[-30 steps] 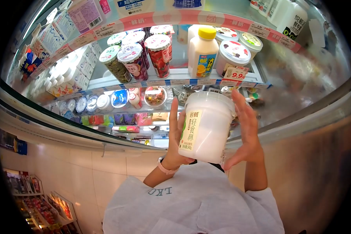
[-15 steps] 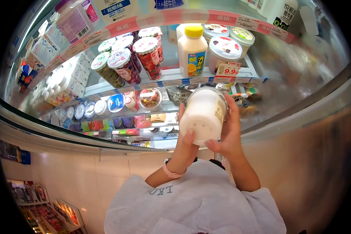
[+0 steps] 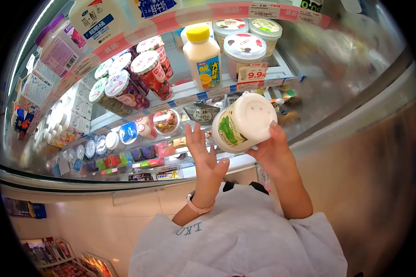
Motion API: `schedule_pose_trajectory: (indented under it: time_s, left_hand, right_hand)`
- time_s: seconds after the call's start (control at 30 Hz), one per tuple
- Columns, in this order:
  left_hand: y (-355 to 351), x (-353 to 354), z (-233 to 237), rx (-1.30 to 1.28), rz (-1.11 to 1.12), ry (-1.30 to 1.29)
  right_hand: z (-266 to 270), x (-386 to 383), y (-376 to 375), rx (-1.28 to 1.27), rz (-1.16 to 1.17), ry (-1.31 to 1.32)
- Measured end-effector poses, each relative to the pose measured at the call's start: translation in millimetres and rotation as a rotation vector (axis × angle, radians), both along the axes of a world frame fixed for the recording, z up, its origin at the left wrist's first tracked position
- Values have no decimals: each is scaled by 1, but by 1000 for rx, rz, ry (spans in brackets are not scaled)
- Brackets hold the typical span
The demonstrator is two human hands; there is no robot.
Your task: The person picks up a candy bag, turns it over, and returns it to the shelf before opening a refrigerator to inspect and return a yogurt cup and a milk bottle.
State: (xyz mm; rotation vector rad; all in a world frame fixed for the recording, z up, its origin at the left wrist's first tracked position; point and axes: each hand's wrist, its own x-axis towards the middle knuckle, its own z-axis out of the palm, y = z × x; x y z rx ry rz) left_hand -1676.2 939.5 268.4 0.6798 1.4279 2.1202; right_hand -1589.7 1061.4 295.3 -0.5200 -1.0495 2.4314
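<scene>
A white tub point(image 3: 250, 121) with green leaves on its label lies tilted in my right hand point(image 3: 275, 154), its white base turned up and to the right. The thumb presses near the base, and the other fingers are partly hidden behind the tub. Just left of the tub, my left hand point(image 3: 206, 159) is raised with its fingers spread, holding nothing. A pink band point(image 3: 199, 207) circles the left wrist. Beyond the hands, on the chiller shelf, stand a yellow-capped bottle point(image 3: 202, 57) and a lidded cup point(image 3: 245, 53) behind a 9.9 price tag point(image 3: 253, 73).
Several foil-topped cups point(image 3: 151, 74) fill the shelf's left part. Lower shelves hold round tubs and a fruit cup point(image 3: 166, 121). A pink-and-white shelf edge point(image 3: 171, 23) runs across the top. The chiller's front rim point(image 3: 78, 184) curves below, above a tiled floor.
My left hand has let go of the tub and opened beside it. The tub has turned in my right hand, its base swinging up and right, and leaves on its label now show.
</scene>
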Motion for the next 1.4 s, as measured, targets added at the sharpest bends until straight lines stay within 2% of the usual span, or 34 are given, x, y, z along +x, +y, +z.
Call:
schedule_pose_trajectory:
  time_s: [0.1, 0.17, 0.2, 0.3, 0.43, 0.53, 0.63, 0.7, 0.8, 0.9, 1.07, 1.4]
  left_hand:
    - [4, -12, 1, -104, 114, 504]
    - [6, -19, 1, -166, 151, 837]
    - [8, -19, 4, -158, 209, 873]
    - [10, -17, -2, -78, 128, 693]
    - [7, -16, 3, -97, 166, 742]
    - [3, -17, 1, -57, 128, 664]
    - [3, -15, 4, 37, 96, 460]
    - [5, -16, 9, 38, 85, 411]
    - [7, -18, 13, 36, 58, 305]
    - [9, -22, 16, 21, 37, 219]
    - [10, -28, 16, -35, -2, 130]
    - [13, -22, 22, -19, -10, 126]
  right_hand:
    - [2, 2, -2, -68, 53, -6]
    - [0, 2, -3, 35, 88, -37]
    - [0, 2, -3, 88, 108, -51]
    - [2, 2, -6, 161, 173, 29]
    - [-13, 2, -6, 253, 168, 42]
    - [-20, 2, -4, 322, 183, 29]
    - [-18, 2, -1, 405, 187, 34]
    - [-26, 3, 1, 464, 149, 25]
    - [-22, 8, -1, 334, 195, 41]
    - [-19, 17, -1, 329, 255, 42]
    - [-21, 20, -8, 395, 173, 7]
    - [-23, 24, -14, 436, -13, -27]
